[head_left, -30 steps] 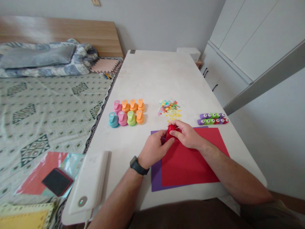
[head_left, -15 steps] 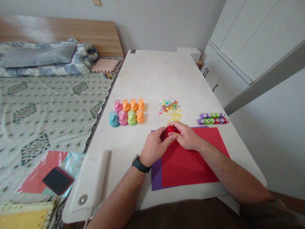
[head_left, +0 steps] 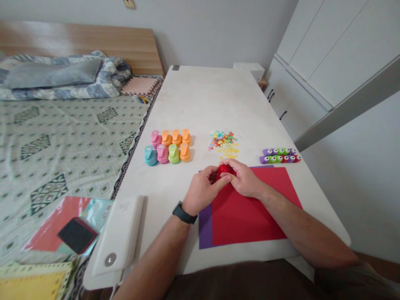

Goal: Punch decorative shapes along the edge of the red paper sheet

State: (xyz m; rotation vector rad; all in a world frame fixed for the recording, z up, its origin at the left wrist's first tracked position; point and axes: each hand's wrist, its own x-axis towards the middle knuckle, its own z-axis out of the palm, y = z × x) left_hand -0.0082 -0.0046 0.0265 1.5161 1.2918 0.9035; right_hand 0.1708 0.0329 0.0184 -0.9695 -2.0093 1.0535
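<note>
Head: hands around red plastic punch

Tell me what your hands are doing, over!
Left hand and right hand gripping red craft punch. Red paper sheet below, on purple sheet. Paper confetti just ahead.

Soft, even light fills my view and the white tabletop reads bright, though I can't tell where the light comes from. Faint shadows fall to the right of the paper punches. The wide lens bows the white cabinets at the right edge, and the bedspread looks slightly smeared.
</note>
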